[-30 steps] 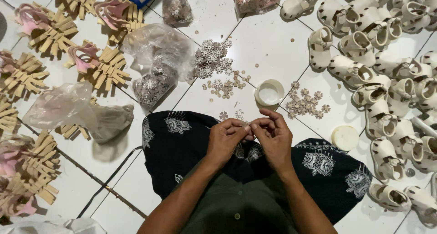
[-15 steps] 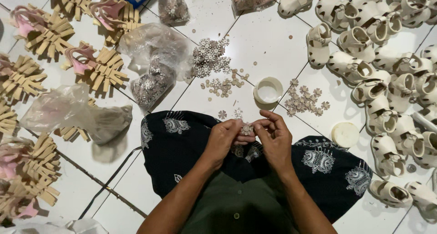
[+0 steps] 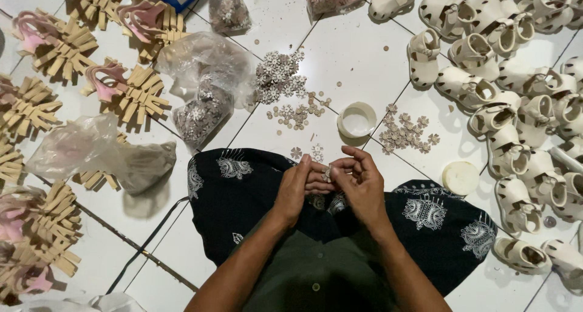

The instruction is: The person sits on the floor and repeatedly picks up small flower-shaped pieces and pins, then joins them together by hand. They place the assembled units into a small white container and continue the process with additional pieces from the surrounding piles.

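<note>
Pale, a small flower trim [image 3: 327,174] is pinched between the fingertips of the left hand [image 3: 296,187] and right hand [image 3: 362,187] over the lap; probably two pieces, best kept squarely aligned.

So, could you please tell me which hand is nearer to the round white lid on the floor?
Right. The right hand is over the lap, with the lid off to its right; the left hand lies farther away, beyond the right hand.
</note>
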`<state>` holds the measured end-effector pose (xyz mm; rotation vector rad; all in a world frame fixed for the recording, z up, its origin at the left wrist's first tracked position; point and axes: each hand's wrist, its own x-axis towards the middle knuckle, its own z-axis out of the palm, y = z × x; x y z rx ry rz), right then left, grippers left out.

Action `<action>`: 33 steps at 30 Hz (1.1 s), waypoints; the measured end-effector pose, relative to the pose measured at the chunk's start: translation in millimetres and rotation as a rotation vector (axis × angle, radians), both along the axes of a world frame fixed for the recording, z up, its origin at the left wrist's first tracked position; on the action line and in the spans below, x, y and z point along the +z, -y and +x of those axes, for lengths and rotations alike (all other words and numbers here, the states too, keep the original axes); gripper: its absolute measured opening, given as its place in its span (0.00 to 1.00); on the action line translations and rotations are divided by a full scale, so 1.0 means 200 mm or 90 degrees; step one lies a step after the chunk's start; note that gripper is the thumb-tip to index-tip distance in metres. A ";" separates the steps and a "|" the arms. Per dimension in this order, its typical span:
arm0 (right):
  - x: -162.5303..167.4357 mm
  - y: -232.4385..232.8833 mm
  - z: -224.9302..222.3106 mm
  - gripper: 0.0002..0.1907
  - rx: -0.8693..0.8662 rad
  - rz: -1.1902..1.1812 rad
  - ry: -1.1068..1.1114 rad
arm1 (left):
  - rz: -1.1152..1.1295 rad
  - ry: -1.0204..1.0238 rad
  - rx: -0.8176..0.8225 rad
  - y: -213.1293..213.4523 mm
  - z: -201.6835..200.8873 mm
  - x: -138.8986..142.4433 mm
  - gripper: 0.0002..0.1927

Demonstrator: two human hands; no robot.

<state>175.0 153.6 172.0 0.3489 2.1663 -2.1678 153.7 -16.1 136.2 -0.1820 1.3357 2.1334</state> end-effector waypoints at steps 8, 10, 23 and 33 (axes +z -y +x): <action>-0.04 -0.03 0.01 0.23 -0.013 -0.071 0.000 | -0.003 -0.073 0.008 -0.04 0.00 0.01 0.12; -0.03 -0.02 0.01 0.22 -0.004 -0.054 0.004 | -0.021 -0.063 0.014 -0.06 0.00 0.00 0.09; -0.07 -0.03 0.09 0.22 -0.049 0.005 -0.017 | -0.163 -0.043 -0.099 -0.03 0.01 0.06 0.15; -0.33 -0.88 -0.18 0.21 -0.298 0.423 0.047 | -0.174 -0.019 -0.021 0.00 0.01 -0.03 0.19</action>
